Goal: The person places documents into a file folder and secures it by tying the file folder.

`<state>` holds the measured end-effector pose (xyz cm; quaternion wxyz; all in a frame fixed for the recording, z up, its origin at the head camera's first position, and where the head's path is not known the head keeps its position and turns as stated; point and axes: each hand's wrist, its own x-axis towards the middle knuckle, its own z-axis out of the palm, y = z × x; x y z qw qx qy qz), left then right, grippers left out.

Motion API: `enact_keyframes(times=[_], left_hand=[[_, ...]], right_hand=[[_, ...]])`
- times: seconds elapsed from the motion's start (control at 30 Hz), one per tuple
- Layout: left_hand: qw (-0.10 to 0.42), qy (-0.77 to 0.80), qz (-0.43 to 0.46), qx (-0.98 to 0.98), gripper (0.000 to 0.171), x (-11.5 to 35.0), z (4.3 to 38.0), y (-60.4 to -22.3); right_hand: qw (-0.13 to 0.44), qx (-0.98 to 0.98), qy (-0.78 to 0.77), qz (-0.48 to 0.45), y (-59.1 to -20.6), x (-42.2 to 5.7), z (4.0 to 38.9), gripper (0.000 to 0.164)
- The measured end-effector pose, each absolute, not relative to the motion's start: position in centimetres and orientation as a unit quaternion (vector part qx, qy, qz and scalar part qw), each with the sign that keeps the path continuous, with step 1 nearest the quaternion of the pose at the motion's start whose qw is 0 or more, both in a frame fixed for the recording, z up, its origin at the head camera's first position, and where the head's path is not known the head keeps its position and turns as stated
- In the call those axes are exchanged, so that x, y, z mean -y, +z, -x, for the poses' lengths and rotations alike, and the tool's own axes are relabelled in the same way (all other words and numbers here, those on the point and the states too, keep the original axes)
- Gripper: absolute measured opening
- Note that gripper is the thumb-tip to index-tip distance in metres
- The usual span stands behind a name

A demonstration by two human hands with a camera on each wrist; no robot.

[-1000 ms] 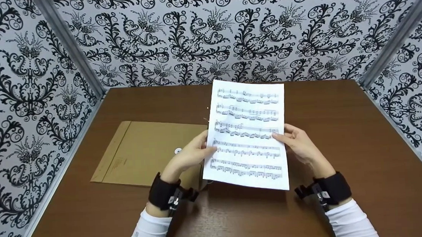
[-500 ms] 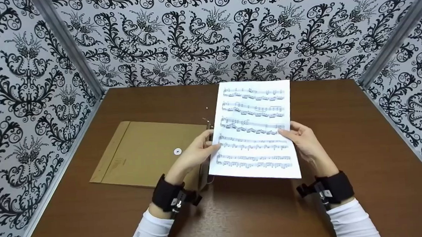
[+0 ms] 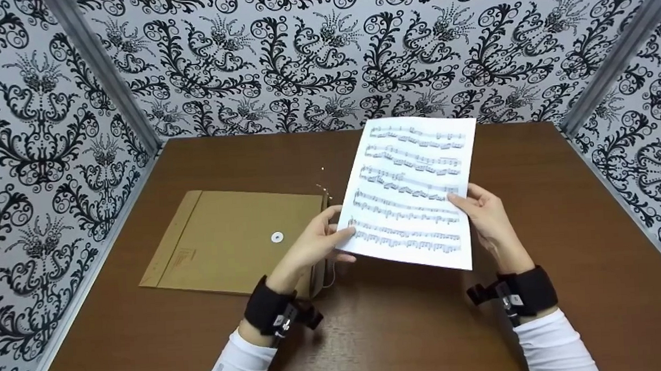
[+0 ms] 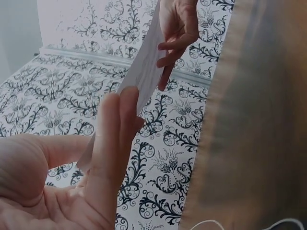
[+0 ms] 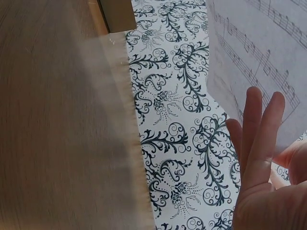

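A white page of sheet music (image 3: 410, 192) is held up above the table, tilted a little to the right. My left hand (image 3: 319, 240) pinches its lower left edge, thumb on the printed face and fingers behind. On the right edge, about midway up, my right hand (image 3: 488, 217) grips it the same way. The left wrist view shows the page (image 4: 146, 62) nearly edge-on, between thumb and fingers. In the right wrist view the back of the page (image 5: 261, 57) lies against the fingers (image 5: 261, 139).
A tan cardboard folder (image 3: 231, 236) with a white button (image 3: 277, 237) lies on the brown table (image 3: 406, 328) to the left. A thin white string (image 3: 331, 276) trails from its right side. Patterned walls (image 3: 312, 51) stand behind and at both sides.
Both hands have shifted to the right with the sheet music, the left one more. The page has tilted, its top leaning right, and more of the folder's right side shows.
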<state>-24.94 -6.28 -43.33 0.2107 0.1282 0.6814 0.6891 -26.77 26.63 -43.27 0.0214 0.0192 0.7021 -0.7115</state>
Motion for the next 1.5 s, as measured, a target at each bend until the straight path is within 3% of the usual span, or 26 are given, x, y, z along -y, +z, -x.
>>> enact_keyframes(times=[0.27,0.4,0.73,1.2,1.5], left_hand=[[0.141,0.686,-0.163,-0.695,0.049,6.3,24.9,-43.5],[0.137,0.680,-0.162,-0.702,0.053,6.7,25.0,-43.3],[0.201,0.668,-0.179,-0.694,0.055,9.0,25.6,-42.5],[0.284,0.634,-0.237,-0.679,0.062,12.0,26.1,-41.7],[0.298,0.611,-0.263,-0.684,0.062,13.8,26.2,-41.6]], right_hand=[[0.036,-0.709,-0.704,-0.009,-43.3,-25.4,26.7,0.058],[0.047,-0.701,-0.712,0.003,-43.2,-25.1,26.6,0.059],[0.118,-0.667,-0.736,0.025,-42.8,-25.2,26.5,0.058],[0.100,-0.662,-0.743,0.016,-42.5,-26.7,26.3,0.017],[0.104,-0.667,-0.737,0.034,-42.3,-27.3,26.1,0.017]])
